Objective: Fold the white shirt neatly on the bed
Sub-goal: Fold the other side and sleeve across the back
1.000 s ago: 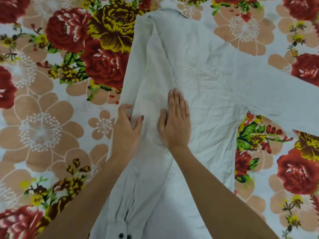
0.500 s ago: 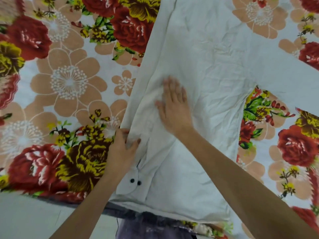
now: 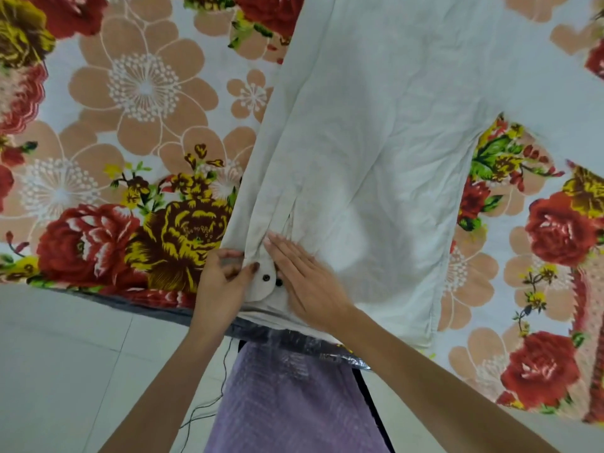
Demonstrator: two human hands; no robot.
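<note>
The white shirt (image 3: 385, 132) lies spread on the flowered bedsheet (image 3: 137, 132). Its left sleeve is folded inward over the body and runs down to the near bed edge. The sleeve's cuff (image 3: 264, 282), with two dark buttons, sits at that edge. My left hand (image 3: 222, 282) pinches the cuff between thumb and fingers. My right hand (image 3: 304, 276) lies flat on the sleeve just right of the cuff, fingers together, pressing the cloth. The other sleeve (image 3: 555, 103) stretches out to the right and leaves the frame.
The near edge of the bed (image 3: 98, 294) runs across the lower part of the view, with pale floor tiles (image 3: 65, 371) below it. My purple garment (image 3: 287, 403) stands against the edge. A thin dark cord (image 3: 209, 403) hangs down over the floor.
Both hands have slid down the folded sleeve toward the near bed edge. The left hand went from lying on the sleeve to pinching the cuff. The view has tilted down, showing the floor.
</note>
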